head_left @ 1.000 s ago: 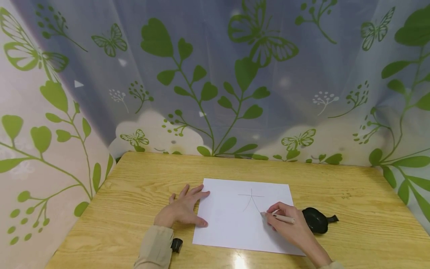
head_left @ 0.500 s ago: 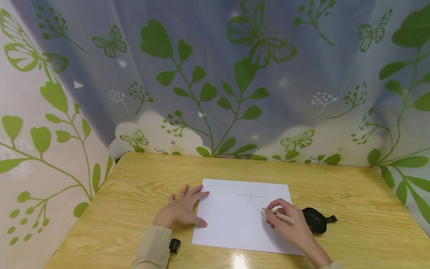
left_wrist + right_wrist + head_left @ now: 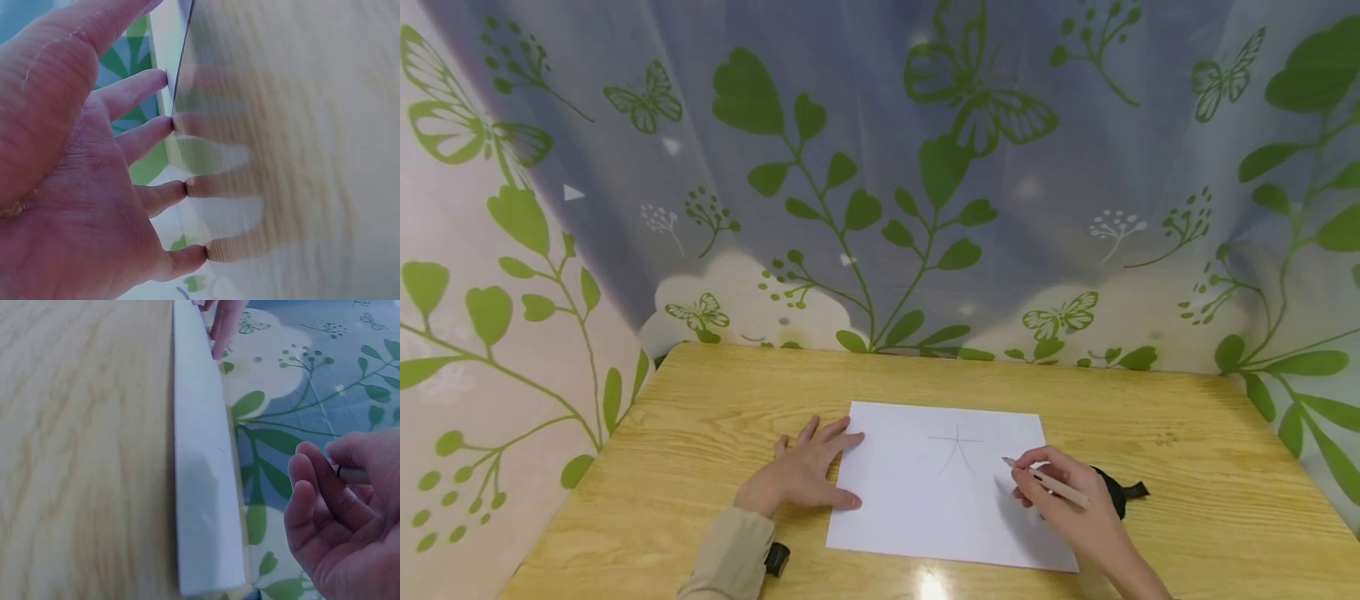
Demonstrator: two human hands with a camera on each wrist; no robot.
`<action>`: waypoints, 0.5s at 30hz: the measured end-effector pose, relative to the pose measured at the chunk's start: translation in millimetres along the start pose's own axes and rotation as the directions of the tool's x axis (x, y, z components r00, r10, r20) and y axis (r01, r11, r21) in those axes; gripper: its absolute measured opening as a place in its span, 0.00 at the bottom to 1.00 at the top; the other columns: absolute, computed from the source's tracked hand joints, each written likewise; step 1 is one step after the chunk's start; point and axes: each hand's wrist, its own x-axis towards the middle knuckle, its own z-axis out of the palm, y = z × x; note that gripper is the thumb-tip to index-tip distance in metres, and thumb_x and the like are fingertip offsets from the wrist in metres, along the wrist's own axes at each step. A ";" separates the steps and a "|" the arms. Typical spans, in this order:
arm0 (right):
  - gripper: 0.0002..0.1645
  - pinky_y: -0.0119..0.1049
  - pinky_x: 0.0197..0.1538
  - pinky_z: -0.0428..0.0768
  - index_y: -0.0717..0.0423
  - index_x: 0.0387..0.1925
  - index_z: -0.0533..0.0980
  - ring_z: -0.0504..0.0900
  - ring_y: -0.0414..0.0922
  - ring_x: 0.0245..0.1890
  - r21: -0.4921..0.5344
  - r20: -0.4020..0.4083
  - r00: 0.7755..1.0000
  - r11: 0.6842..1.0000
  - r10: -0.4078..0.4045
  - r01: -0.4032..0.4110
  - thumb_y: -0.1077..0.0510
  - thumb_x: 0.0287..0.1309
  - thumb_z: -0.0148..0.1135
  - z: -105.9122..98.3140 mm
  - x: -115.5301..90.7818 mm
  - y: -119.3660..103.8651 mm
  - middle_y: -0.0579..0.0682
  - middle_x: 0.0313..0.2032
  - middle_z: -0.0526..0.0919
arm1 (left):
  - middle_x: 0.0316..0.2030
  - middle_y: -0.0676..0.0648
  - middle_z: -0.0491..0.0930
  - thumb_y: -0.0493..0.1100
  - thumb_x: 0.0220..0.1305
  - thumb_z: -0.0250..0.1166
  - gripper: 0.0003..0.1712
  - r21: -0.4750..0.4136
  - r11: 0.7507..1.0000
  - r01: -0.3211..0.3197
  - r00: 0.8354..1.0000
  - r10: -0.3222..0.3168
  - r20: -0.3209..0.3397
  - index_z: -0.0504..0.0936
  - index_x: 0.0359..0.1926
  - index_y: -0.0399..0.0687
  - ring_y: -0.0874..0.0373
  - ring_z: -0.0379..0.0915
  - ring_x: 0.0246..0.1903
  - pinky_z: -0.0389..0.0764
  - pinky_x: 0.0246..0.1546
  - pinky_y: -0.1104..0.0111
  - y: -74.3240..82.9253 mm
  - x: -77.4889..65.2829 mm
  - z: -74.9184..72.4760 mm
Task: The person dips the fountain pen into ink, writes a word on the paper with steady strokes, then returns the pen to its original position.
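Note:
A white sheet of paper [image 3: 910, 508] lies on the wooden table [image 3: 737, 375]. Thin lines on it form a drawn character [image 3: 957, 442]: a cross stroke, a short upright and two slanting legs. My left hand [image 3: 805, 471] rests at the paper's left edge with fingers spread; in the left wrist view its fingertips [image 3: 178, 187] touch the tabletop. A light-coloured pen [image 3: 1060, 487] is pinched in my right hand [image 3: 1086, 508], its tip raised over the right part of the sheet, right of the character. The right wrist view shows the curled fingers and a bit of the pen [image 3: 353, 475].
A black leaf-shaped dish [image 3: 1120, 492] sits behind my right hand, partly hidden by it. Beside my left sleeve [image 3: 730, 550] is a small black object [image 3: 777, 558]. A curtain [image 3: 880, 167] with green leaves and butterflies hangs along the table's far edge.
My right hand has lifted the pen off the end of the right slanting stroke and moved right and slightly up. It now covers more of the black dish. The left hand stays in place.

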 end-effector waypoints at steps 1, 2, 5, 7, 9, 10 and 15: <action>0.16 0.36 0.26 0.80 0.50 0.41 0.77 0.83 0.45 0.26 -0.013 -0.009 0.999 0.999 -0.045 0.044 0.44 0.58 0.62 -2.8 -1.7 1.2 0.52 0.28 0.86 | 0.75 0.55 0.45 0.69 0.47 0.67 0.50 0.003 1.000 -0.002 1.000 0.002 -0.001 0.59 0.70 0.68 0.37 0.32 0.73 0.40 0.58 0.26 -0.5 -0.2 0.6; 0.15 0.35 0.25 0.80 0.49 0.42 0.77 0.83 0.44 0.26 -0.030 -0.016 0.995 0.995 -0.096 0.096 0.45 0.59 0.62 -5.9 -3.3 2.5 0.52 0.29 0.86 | 0.75 0.55 0.45 0.70 0.47 0.67 0.50 0.005 1.000 -0.002 1.000 0.002 -0.003 0.59 0.70 0.68 0.37 0.33 0.73 0.40 0.58 0.26 -0.7 -0.8 0.9; 0.11 0.34 0.23 0.79 0.46 0.45 0.76 0.84 0.41 0.26 -0.071 -0.023 0.970 0.969 -0.240 0.238 0.50 0.62 0.60 -14.7 -8.2 6.6 0.50 0.32 0.87 | 0.75 0.55 0.45 0.70 0.49 0.65 0.49 0.014 1.000 -0.011 1.000 0.011 -0.009 0.58 0.71 0.68 0.37 0.33 0.73 0.41 0.59 0.27 -1.7 -2.1 2.1; 0.12 0.35 0.23 0.80 0.46 0.48 0.75 0.85 0.40 0.27 -0.056 -0.010 0.962 0.960 -0.274 0.273 0.54 0.62 0.59 -20.7 -11.2 9.1 0.49 0.35 0.87 | 0.75 0.54 0.45 0.70 0.50 0.65 0.49 0.015 1.000 -0.018 1.000 0.018 -0.011 0.57 0.71 0.68 0.37 0.33 0.73 0.41 0.59 0.27 -1.7 -2.9 2.6; 0.15 0.36 0.24 0.81 0.48 0.51 0.74 0.85 0.41 0.30 -0.015 0.012 0.965 0.965 -0.261 0.261 0.57 0.63 0.59 -26.4 -14.7 11.7 0.45 0.38 0.87 | 0.75 0.54 0.45 0.70 0.51 0.64 0.49 0.014 1.000 -0.026 1.000 0.026 -0.013 0.57 0.71 0.67 0.37 0.34 0.73 0.40 0.59 0.27 -1.6 -3.6 3.1; 0.16 0.37 0.25 0.81 0.50 0.53 0.73 0.86 0.42 0.32 0.015 0.024 0.969 0.969 -0.246 0.246 0.58 0.63 0.58 -29.3 -16.3 13.3 0.43 0.40 0.86 | 0.75 0.54 0.45 0.70 0.51 0.64 0.49 0.012 1.000 -0.028 0.999 0.029 -0.014 0.57 0.71 0.67 0.37 0.34 0.73 0.40 0.59 0.27 -1.7 -3.8 3.4; 0.21 0.39 0.30 0.82 0.58 0.59 0.69 0.85 0.43 0.38 0.144 0.085 0.974 0.970 -0.211 0.198 0.63 0.66 0.53 -44.1 -23.7 24.4 0.36 0.45 0.84 | 0.75 0.54 0.44 0.69 0.52 0.64 0.48 -0.002 0.999 -0.034 0.999 0.034 -0.012 0.57 0.71 0.67 0.37 0.33 0.73 0.39 0.59 0.28 -2.4 -4.2 3.6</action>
